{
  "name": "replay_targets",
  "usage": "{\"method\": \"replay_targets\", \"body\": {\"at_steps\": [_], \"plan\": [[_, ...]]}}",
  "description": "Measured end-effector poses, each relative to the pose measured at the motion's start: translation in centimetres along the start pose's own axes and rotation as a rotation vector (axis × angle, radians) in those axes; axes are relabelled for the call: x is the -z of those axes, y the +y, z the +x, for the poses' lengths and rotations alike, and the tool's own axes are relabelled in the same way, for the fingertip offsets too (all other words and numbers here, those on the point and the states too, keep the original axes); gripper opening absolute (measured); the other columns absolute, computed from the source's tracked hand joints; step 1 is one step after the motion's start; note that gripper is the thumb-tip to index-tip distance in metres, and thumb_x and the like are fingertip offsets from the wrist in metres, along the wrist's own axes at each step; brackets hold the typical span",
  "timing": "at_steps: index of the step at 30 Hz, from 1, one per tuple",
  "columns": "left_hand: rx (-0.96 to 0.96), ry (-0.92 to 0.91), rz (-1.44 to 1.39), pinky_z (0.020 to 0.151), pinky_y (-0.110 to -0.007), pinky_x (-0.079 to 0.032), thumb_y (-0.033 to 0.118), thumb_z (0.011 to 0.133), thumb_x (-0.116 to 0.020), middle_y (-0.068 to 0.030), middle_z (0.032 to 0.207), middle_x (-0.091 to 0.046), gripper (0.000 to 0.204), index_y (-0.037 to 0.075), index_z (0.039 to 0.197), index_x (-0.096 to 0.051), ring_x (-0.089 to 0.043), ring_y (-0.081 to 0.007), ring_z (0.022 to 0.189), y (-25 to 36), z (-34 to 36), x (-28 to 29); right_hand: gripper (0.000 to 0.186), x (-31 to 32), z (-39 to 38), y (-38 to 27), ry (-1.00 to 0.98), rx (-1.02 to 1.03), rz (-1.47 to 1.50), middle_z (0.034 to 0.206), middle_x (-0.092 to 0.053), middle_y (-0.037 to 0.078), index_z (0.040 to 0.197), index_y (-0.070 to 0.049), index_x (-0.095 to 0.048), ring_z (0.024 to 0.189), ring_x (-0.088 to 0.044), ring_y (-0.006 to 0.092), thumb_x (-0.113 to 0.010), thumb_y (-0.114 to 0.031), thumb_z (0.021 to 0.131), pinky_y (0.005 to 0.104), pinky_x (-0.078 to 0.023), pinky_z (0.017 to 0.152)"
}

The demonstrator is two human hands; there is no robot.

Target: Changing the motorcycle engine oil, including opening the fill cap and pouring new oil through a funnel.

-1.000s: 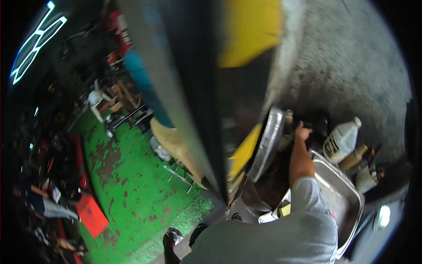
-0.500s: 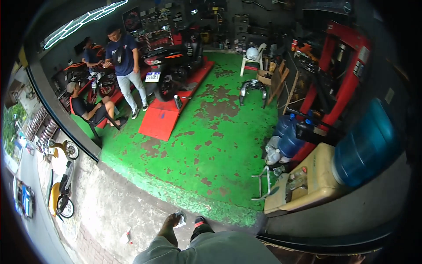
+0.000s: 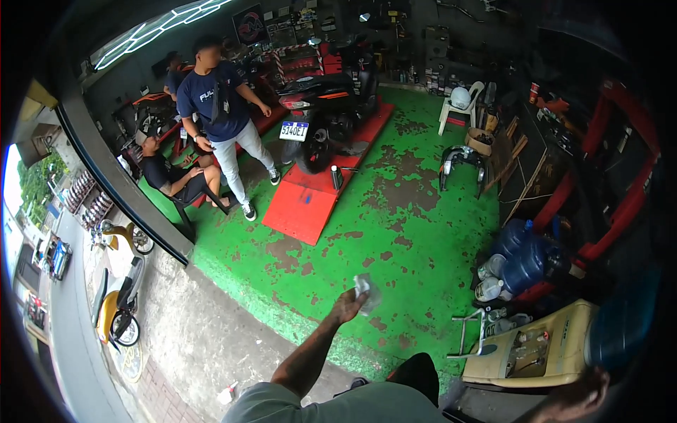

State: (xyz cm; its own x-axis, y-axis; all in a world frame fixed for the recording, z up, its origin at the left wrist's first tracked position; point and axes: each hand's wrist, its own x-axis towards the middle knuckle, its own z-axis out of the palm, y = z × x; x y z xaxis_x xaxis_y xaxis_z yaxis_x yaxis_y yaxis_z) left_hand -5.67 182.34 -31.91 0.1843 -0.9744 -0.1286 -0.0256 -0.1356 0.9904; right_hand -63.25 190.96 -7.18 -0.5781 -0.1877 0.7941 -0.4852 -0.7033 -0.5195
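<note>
My left hand (image 3: 348, 306) is stretched out ahead over the green floor, its fingers closed around a crumpled, see-through whitish piece of plastic (image 3: 365, 292). The plastic looks like a small bag, though blur hides its exact kind. At the lower right, my right hand (image 3: 577, 400) hangs beside the cream water dispenser (image 3: 560, 342), apart from it. Its fingers are loosely bent and a little apart, with nothing seen in them. A blue water bottle (image 3: 620, 328) sits on the dispenser, partly in shadow.
A person in a dark blue shirt (image 3: 218, 99) stands by a red ramp (image 3: 300, 208) bearing a black scooter (image 3: 321, 106). Another person (image 3: 173, 169) sits nearby. Blue water jugs (image 3: 525, 261), a metal frame (image 3: 469, 335) and a white chair (image 3: 462, 113) line the right side.
I am nearer the workshop floor. My left hand has risen forward with the plastic, and my right hand shows more at the lower right. The standing person has turned and stepped closer.
</note>
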Motion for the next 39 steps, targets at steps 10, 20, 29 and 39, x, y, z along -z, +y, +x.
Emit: {"method": "replay_targets", "body": {"at_steps": [10, 20, 29, 39], "plan": [[-0.633, -0.164, 0.684, 0.119, -0.053, -0.019, 0.043, 0.102, -0.043, -0.0232, 0.160, -0.020, 0.064, 0.010, 0.155, -0.029, -0.020, -0.0448, 0.148, 12.7, 14.3, -9.4, 0.058, -43.1, -29.0, 9.8, -0.543, -1.805, 0.994, 0.147, -0.047, 0.010, 0.153, -0.014, -0.035, 0.128, -0.049, 0.0270, -0.028, -0.049, 0.107, 0.0430, -0.040, 0.109], [-0.561, -0.015, 0.371, 0.123, -0.046, -0.016, 0.018, 0.105, -0.037, -0.0196, 0.163, -0.017, 0.052, 0.002, 0.154, -0.029, -0.016, -0.0395, 0.151, 27.6, 34.8, -6.7, 0.083, -67.3, -19.0, 17.6, -0.882, -1.874, 0.725, 0.163, -0.021, 0.013, 0.157, -0.003, -0.019, 0.149, -0.023, 0.0245, -0.027, -0.063, 0.102, 0.0393, -0.015, 0.123], [-0.845, -0.095, 0.674, 0.117, -0.054, -0.027, 0.020, 0.101, -0.047, -0.0168, 0.154, -0.037, 0.045, 0.007, 0.143, -0.048, -0.034, -0.0340, 0.144, 32.2, 54.1, -4.0, 0.096, -85.1, -16.1, 29.1, -1.011, -1.926, 1.390, 0.163, -0.021, 0.015, 0.157, -0.001, -0.018, 0.151, -0.016, 0.0297, -0.024, -0.074, 0.095, 0.0437, -0.011, 0.123], [-0.584, 0.041, 0.189, 0.083, -0.041, -0.051, 0.017, 0.102, -0.051, -0.0199, 0.107, -0.062, 0.028, 0.001, 0.124, -0.058, -0.064, -0.0371, 0.097, 35.2, 83.3, 4.9, 0.090, -102.6, -18.5, 41.3, -1.152, -1.591, 0.794, 0.156, -0.032, 0.017, 0.156, -0.001, -0.019, 0.144, -0.033, 0.0313, -0.031, -0.069, 0.098, 0.0428, -0.027, 0.119]]}}
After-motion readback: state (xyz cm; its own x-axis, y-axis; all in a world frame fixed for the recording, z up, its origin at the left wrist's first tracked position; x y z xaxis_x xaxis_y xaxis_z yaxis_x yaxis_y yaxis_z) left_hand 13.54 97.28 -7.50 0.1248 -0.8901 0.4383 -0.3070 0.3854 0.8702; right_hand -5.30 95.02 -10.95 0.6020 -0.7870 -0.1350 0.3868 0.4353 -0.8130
